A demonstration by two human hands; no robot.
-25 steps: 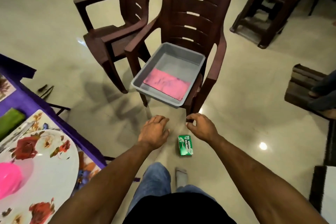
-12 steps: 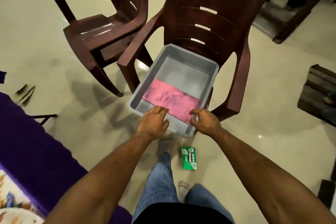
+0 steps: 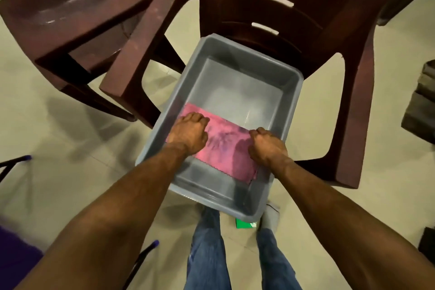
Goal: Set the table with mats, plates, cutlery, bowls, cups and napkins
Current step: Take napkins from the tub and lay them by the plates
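Inside gray tub (image 3: 292,92): both hands on pink napkin (image 3: 226,146)

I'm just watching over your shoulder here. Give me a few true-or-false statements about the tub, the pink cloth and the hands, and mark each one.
1. The grey tub sits on the seat of a brown plastic chair. True.
2. The pink cloth lies on the floor beside the tub. False: it lies inside the tub, at the end nearest the person.
3. Both hands are on the pink cloth, the left hand at its left end and the right hand at its right end. True.
4. The tub is full of plates and cups. False: only the pink cloth shows in it.
5. A small green box lies on the floor, partly hidden under the tub's near corner. True.
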